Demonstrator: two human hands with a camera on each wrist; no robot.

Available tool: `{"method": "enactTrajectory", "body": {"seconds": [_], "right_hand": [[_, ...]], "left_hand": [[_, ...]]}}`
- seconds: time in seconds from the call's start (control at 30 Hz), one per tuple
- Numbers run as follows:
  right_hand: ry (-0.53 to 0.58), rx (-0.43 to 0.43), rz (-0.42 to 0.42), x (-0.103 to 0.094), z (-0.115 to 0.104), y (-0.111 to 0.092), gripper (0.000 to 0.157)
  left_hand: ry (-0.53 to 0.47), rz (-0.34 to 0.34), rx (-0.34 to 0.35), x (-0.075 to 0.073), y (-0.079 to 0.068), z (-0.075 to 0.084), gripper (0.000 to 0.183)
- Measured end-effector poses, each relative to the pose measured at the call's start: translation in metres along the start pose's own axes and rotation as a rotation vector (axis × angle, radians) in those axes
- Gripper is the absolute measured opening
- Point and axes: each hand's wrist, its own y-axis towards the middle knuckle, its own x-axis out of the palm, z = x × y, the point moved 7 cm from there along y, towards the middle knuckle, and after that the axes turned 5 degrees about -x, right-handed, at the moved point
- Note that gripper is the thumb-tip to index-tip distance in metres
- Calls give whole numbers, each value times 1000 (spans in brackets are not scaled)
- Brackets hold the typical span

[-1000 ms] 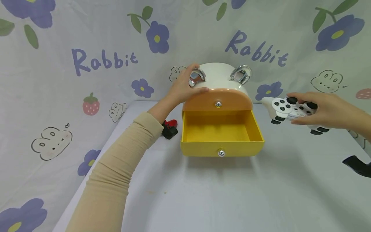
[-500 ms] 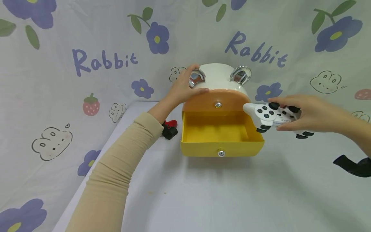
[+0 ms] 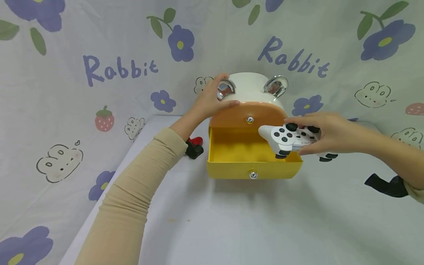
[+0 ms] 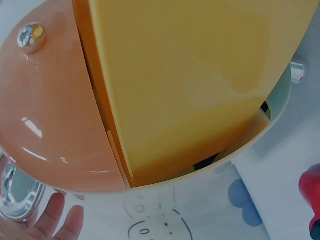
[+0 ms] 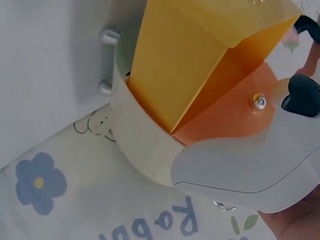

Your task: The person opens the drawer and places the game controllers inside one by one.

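A small alarm-clock-shaped drawer box with a white top and chrome ears stands at the back. Its orange upper drawer is closed, and the yellow lower drawer is pulled out with a bare floor visible. My left hand grips the box's upper left by the chrome ear, thumb on the front. My right hand pinches a white game controller between thumb and fingers, raised over the right side of the yellow drawer. In the right wrist view, the controller's white grip overlaps the box.
A red and black object lies on the white table left of the box, partly behind my left forearm. Behind the table hangs a printed cloth. A black strap hangs at my right wrist.
My right hand has carried the controller leftward and slightly down, from beside the box to over the yellow drawer. My left hand has stayed on the box.
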Motion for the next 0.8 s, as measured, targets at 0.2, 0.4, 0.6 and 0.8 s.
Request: {"method": "enactTrajectory", "body": {"seconds": [0.2,0.4,0.6,0.8], "right_hand": [[74,-29,-60,5,-10,9,74],[110,-25,-107,10,-20,18,74],[139,-39,-140,15,-26,30,71],[137,-15,-172,22,-25,39,72]], "left_hand": [[-10,3,11,0,0,1,84],[-11,1,8,1,-1,2,84],[-6,0,-2,1,-1,1,85],[-11,2,-1,1,0,1,85]]}}
